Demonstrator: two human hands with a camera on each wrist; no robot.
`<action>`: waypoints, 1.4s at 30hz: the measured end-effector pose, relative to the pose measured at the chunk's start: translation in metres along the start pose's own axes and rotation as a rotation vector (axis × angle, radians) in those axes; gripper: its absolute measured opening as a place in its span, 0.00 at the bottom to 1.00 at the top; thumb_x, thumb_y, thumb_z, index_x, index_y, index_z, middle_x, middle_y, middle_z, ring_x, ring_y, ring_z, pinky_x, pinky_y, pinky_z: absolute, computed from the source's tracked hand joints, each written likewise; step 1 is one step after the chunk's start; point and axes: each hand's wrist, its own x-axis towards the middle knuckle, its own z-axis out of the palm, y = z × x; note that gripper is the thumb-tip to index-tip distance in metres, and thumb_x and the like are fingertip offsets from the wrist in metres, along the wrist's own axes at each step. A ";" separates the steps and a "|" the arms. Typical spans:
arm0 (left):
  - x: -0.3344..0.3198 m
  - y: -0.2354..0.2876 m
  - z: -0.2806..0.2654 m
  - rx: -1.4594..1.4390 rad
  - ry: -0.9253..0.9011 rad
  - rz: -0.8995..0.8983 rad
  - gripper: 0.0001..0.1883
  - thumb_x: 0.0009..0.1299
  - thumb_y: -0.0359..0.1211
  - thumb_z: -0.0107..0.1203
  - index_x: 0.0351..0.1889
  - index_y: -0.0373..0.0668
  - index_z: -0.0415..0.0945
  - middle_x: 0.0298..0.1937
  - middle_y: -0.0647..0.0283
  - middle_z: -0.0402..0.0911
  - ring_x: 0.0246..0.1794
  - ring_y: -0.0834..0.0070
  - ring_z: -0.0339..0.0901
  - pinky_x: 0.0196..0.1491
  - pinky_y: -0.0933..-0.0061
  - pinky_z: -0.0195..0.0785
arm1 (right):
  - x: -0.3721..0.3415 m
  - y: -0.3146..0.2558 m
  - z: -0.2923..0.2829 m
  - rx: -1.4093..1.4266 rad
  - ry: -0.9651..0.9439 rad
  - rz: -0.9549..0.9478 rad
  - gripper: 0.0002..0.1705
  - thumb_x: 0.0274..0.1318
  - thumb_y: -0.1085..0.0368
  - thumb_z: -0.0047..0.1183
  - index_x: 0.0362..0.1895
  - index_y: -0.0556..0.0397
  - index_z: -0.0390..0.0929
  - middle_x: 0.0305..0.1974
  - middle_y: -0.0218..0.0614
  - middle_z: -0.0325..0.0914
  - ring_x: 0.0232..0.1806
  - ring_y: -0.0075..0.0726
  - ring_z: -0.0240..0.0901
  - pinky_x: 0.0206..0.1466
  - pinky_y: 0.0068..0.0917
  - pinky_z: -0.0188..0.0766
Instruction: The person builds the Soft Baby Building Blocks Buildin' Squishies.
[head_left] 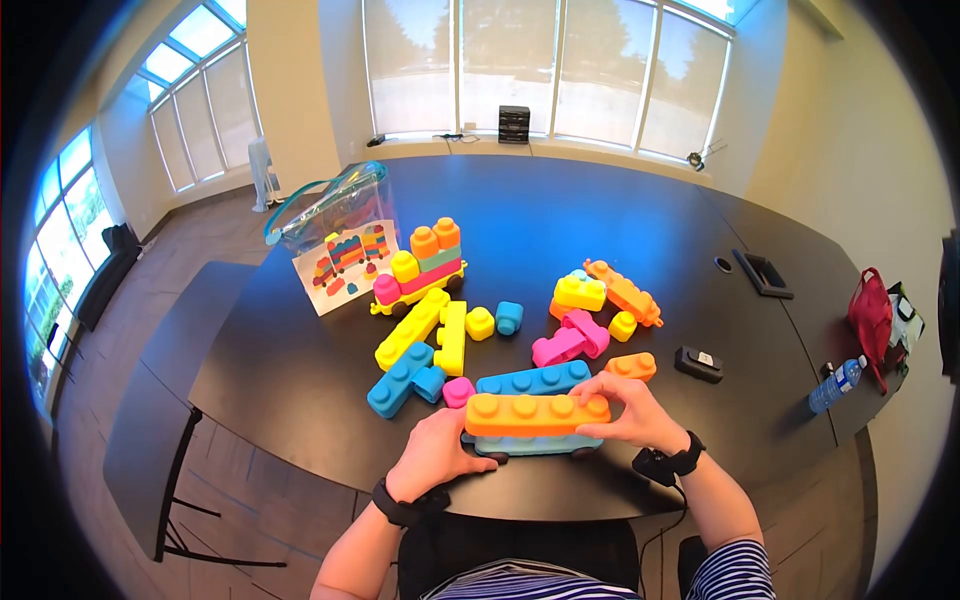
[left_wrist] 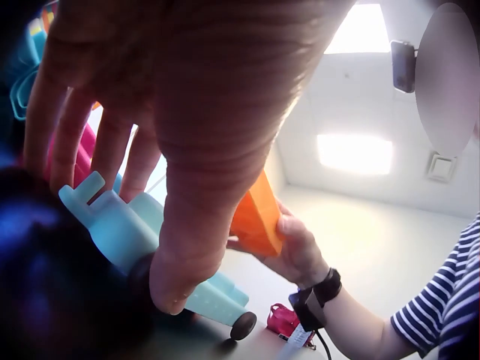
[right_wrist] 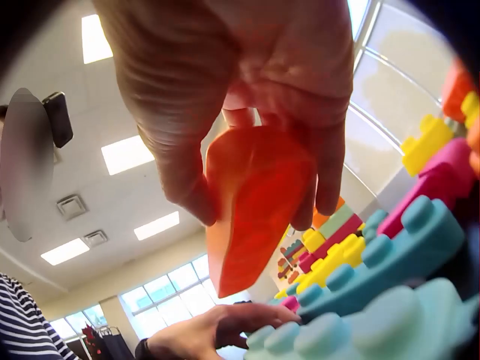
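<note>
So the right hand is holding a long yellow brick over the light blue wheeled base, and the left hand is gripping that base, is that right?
Not quite: the long brick is orange, not yellow, as the head view shows. The right hand does hold it over the light blue wheeled base, which the left hand grips.

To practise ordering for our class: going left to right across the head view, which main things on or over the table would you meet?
Clear bag → left hand → held orange block → right hand → black case → bottle → red bag.
</note>
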 end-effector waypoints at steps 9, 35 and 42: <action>-0.002 0.006 -0.004 -0.124 0.019 0.064 0.49 0.53 0.36 0.81 0.75 0.51 0.70 0.62 0.52 0.85 0.63 0.49 0.81 0.65 0.55 0.75 | -0.010 0.004 0.000 -0.098 -0.010 -0.037 0.19 0.55 0.68 0.75 0.50 0.54 0.84 0.56 0.37 0.87 0.55 0.36 0.84 0.60 0.31 0.80; -0.008 0.013 -0.006 -0.174 -0.034 0.148 0.36 0.68 0.39 0.74 0.73 0.45 0.71 0.66 0.52 0.81 0.62 0.48 0.80 0.63 0.56 0.76 | -0.031 -0.005 0.014 -0.087 0.043 0.036 0.17 0.57 0.66 0.75 0.51 0.52 0.88 0.56 0.42 0.88 0.51 0.44 0.86 0.58 0.34 0.80; -0.004 0.004 -0.011 -0.298 -0.077 0.107 0.32 0.71 0.40 0.72 0.71 0.44 0.75 0.63 0.50 0.84 0.62 0.49 0.81 0.63 0.57 0.75 | -0.029 -0.001 0.019 -0.041 0.045 0.052 0.18 0.57 0.66 0.75 0.51 0.52 0.88 0.56 0.41 0.88 0.51 0.42 0.85 0.56 0.32 0.79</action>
